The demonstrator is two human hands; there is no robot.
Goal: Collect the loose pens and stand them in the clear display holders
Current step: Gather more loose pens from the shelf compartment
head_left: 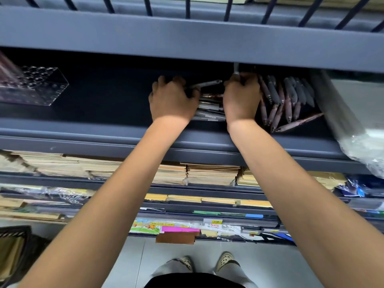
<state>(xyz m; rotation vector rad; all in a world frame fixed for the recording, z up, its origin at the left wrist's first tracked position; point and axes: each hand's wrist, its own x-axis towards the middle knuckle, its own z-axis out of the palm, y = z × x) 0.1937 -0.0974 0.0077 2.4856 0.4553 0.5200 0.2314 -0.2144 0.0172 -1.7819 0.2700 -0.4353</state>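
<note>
Early on, I judge: left hand [172,98] and right hand [241,98] each grip grey pens [209,106] mid-frame on the shelf [104,125], loose pens [291,100] heaped at right, clear display holder [35,86] well apart at upper left.

The shelf [93,113] is dark slate blue, and the holder [35,86] on it is clear, dotted with rows of round holes. The heap of pens [291,104] is coppery pink with dark grey grips; the other pens [209,116] are silvery white. Below, the paper stacks [212,173] are tan, one sheet [178,229] bright pink.
</note>
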